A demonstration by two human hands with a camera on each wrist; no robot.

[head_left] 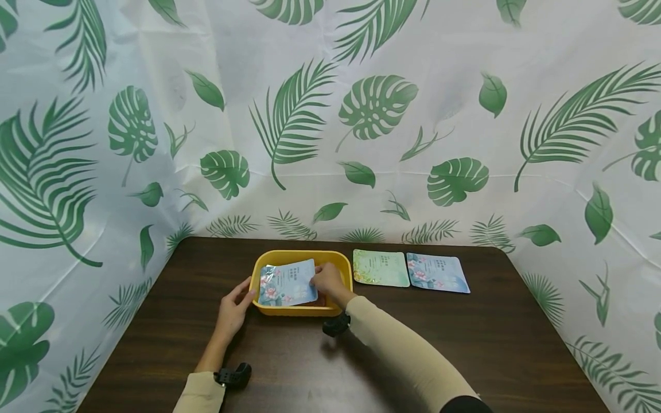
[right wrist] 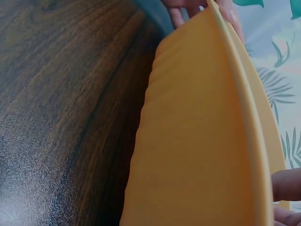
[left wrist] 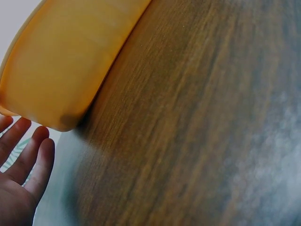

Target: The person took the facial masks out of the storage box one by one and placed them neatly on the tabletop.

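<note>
Head view: a blue floral packet (head_left: pixel 287 282) lies within the opening of a yellow bin (head_left: pixel 294 311), printed face up and set slightly askew; whether it touches the bottom cannot be told. The right hand (head_left: pixel 329 281) pinches the packet at its right edge. A small reddish-brown patch shows beneath the packet's lower right corner, too little of it to identify. The left hand (head_left: pixel 232 310) is at the bin's left end, its fingers extended and spread against the outside, as the left wrist view confirms. Just beside the bin on the right lies a green packet (head_left: pixel 381 268), and next to that a second blue packet (head_left: pixel 438 272), both flat with printed faces up. Each forearm bears a beige sleeve and a black wrist device. All stands toward the far edge of a dark wood-grain desk (head_left: pixel 289 355), behind which hangs a white sheet (head_left: pixel 310 46) patterned with green leaves.
</note>
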